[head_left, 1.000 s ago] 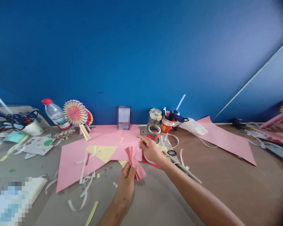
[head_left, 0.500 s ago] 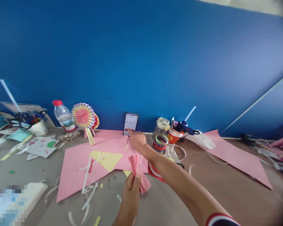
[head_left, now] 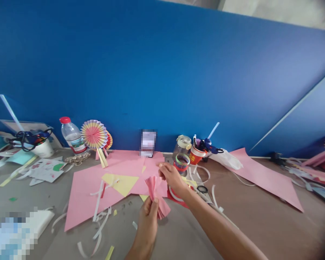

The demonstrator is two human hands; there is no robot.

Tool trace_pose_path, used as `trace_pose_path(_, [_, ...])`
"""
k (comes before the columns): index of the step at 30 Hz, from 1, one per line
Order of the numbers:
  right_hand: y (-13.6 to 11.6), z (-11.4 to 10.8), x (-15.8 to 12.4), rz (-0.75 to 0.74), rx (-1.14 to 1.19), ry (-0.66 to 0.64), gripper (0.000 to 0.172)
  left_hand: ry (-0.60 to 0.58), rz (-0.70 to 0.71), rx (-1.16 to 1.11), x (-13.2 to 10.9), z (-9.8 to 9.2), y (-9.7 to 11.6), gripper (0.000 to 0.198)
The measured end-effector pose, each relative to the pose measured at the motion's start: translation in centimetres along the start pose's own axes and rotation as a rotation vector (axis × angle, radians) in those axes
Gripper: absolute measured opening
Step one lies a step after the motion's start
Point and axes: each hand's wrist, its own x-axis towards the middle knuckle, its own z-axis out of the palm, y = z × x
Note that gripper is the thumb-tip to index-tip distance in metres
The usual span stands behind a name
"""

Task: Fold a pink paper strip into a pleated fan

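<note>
Left hand (head_left: 148,213): thumb and fingers clamped together on the lower left side of a strip of pink paper folded into narrow pleats (head_left: 164,207).
Pleated strip: in the left hand's grip, above the grey-brown tabletop (head_left: 178,238); its folds pack tightly at the upper left and flare at the lower right.
Right hand (head_left: 173,176): just beyond and to the right of the grip, beside the strip's upper end, fingers curled; whether the fingertips meet or touch the strip, I cannot tell.
Under and beyond the grip: large flat sheets of pink paper (head_left: 83,195), with a pale yellow paper triangle (head_left: 123,184) on top, left of the grip.
Left of the grip, nearer: curled white paper strips (head_left: 99,231).
Straight beyond the grip: an upright phone with a blurred screen (head_left: 148,142), against a tall blue partition (head_left: 124,65).
Far left of the grip: a round pleated paper fan in pink, yellow and lilac (head_left: 93,134), beside a clear plastic bottle with a red cap (head_left: 74,139).
Beyond the right hand: a clear jar with a pale lid (head_left: 182,144), then a red and white cup (head_left: 197,155) holding pens and blue-handled tools.
Far right of the grip: another pink sheet (head_left: 268,178), lying partly under a crumpled white bag (head_left: 229,159).
</note>
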Motion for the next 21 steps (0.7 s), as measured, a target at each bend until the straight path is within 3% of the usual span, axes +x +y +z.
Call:
trace_pose_path(3, [1.3,-0.1,-4.7,0.055,0.774,-0.029,0.046,-0.069,0.028,0.001,-0.3,0.1,0.3,0.04])
trace_pose_path(5, [1.7,0.1,-7.0,0.054,0.952,-0.106,0.04,-0.112,0.056,0.015,-0.5,0.4,0.6,0.038])
trace_pose_path(8, [1.7,0.4,-8.4,0.038,1.031,-0.16,0.032,-0.143,0.087,0.062,-1.0,0.8,1.1,0.04])
trace_pose_path(15, [1.6,0.1,-8.4,-0.021,1.141,-0.142,0.029,-0.205,0.117,0.117,-1.4,1.2,0.5,0.041])
trace_pose_path(18, [2.1,-0.1,-8.5,-0.025,1.196,-0.132,0.033,-0.162,0.088,0.091,-1.0,1.0,0.0,0.04])
trace_pose_path(21, [2.5,0.0,-7.9,0.082,1.189,-0.017,0.038,-0.053,0.053,0.077,-0.5,0.6,-0.3,0.042])
